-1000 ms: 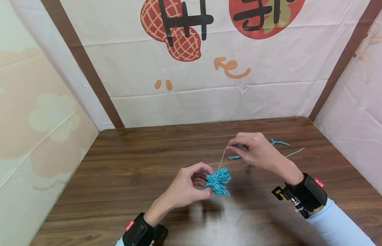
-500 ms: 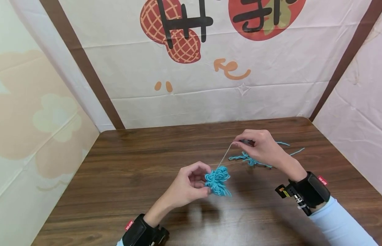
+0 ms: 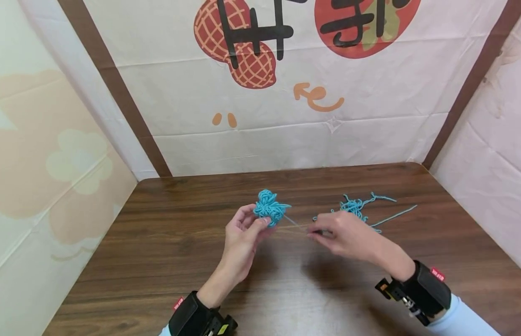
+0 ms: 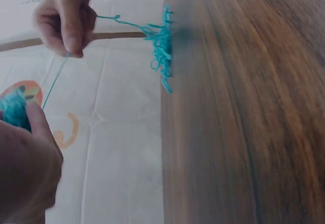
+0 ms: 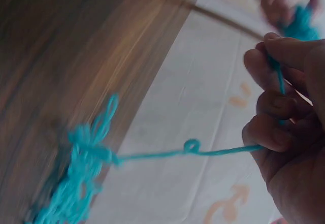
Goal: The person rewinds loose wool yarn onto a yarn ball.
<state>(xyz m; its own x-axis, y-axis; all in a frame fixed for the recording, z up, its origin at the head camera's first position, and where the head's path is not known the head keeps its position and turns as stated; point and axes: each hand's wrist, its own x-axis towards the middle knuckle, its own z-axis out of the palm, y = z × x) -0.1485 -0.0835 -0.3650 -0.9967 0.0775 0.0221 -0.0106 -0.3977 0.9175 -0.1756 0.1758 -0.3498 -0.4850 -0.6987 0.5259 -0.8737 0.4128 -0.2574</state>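
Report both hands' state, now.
Left hand: holding the rounded bundle of looped blue yarn.
Right hand: pinching a thin blue yarn strand.

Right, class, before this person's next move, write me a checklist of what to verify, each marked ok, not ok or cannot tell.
1. Yarn bundle held: ok, gripped in the left hand, raised off the table.
2. Working strand held: ok, pinched in the right hand.
3. Strand running straight between the hands: ok in the left wrist view.
4. Trailing strand smooth: not ok, it curls into a small loop in the right wrist view.
5. Loose yarn pile free of tangles: not ok, it lies jumbled on the table.
6. Bundle's wraps knotted securely: cannot tell, no knot is visible.
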